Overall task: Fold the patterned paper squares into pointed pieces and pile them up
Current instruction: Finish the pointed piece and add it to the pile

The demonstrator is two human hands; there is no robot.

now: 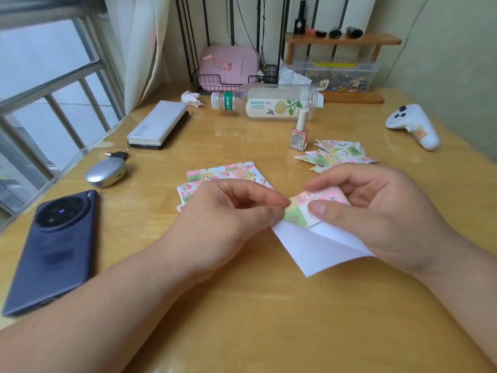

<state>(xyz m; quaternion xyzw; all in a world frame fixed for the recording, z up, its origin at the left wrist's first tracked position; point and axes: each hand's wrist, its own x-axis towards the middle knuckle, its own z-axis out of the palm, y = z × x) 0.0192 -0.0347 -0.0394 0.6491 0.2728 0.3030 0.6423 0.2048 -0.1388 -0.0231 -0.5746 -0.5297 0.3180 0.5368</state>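
You hold the paper square (309,227) just above the table (242,305) at centre frame, white back toward you, so the patterned flap can be turned over and creased. Your left hand (231,219) pinches the flap's left edge between thumb and forefinger, fingers curled tight. Your right hand (376,211) grips the right side, thumb on the pattern. Unfolded squares (223,173) wait just behind your left hand; the finished pointed pieces (338,154) lie piled at centre right, within reach.
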